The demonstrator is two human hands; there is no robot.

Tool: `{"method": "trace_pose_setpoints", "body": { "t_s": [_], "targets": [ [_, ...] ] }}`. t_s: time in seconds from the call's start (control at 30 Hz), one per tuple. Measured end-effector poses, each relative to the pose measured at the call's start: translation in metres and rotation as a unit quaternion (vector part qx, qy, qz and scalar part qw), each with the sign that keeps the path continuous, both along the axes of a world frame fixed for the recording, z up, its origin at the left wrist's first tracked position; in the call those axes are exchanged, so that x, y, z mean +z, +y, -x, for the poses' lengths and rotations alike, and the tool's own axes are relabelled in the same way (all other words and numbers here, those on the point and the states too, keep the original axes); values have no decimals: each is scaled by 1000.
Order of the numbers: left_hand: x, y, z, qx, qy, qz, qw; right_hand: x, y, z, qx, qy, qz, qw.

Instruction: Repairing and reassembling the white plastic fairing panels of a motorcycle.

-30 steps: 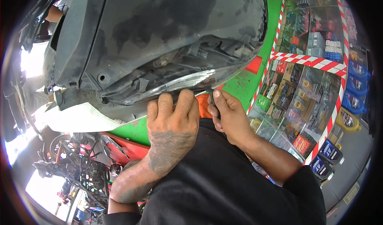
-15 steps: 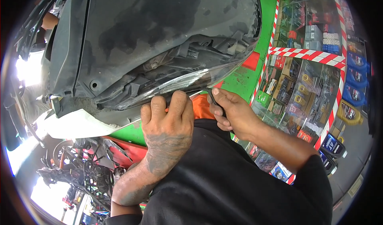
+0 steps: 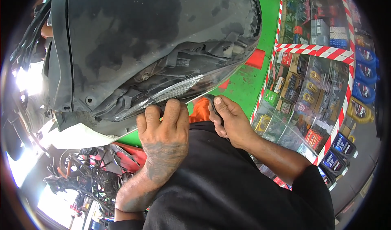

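Observation:
A large, dusty black plastic scooter fairing (image 3: 134, 26) fills the upper middle, with a long clear light lens (image 3: 179, 88) along its near edge. My left hand (image 3: 165, 128) curls its fingers over that near edge beside the lens; the fingertips and thumb are hidden. To its right, my right hand (image 3: 233, 118) is closed, thumb on top, around a thin black piece (image 3: 216, 110). The black piece reaches toward the lens's lower rim; its exact kind is unclear. A white panel (image 3: 81, 134) runs below the fairing at the left.
Something orange (image 3: 199, 110) shows between my hands. Green floor (image 3: 269, 10) lies beyond the fairing. At right stands a glass display case (image 3: 309, 79) edged with red-white tape, with bottles (image 3: 360, 110) beside it. A stripped motorcycle frame (image 3: 93, 177) is at lower left.
The fairing and both hands sit slightly farther left in view, and the fairing's near edge lies a little lower. Both hands keep the same grips.

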State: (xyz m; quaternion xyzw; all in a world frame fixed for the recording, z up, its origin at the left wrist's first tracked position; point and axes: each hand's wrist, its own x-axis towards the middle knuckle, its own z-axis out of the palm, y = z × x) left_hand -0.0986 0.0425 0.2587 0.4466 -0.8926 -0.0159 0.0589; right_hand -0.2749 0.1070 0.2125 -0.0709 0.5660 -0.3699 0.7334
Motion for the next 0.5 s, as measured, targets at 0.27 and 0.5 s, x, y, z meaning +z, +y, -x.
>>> {"method": "trace_pose_setpoints", "body": {
  "t_s": [0.27, 0.5],
  "targets": [
    [3, 1, 0, 2, -1, -8, 1000, 0, 1, 1, -14, 8, 40, 999],
    [1, 0, 1, 5, -9, -5, 1000, 9, -6, -9, 16, 70, 25, 997]
  ]
}}
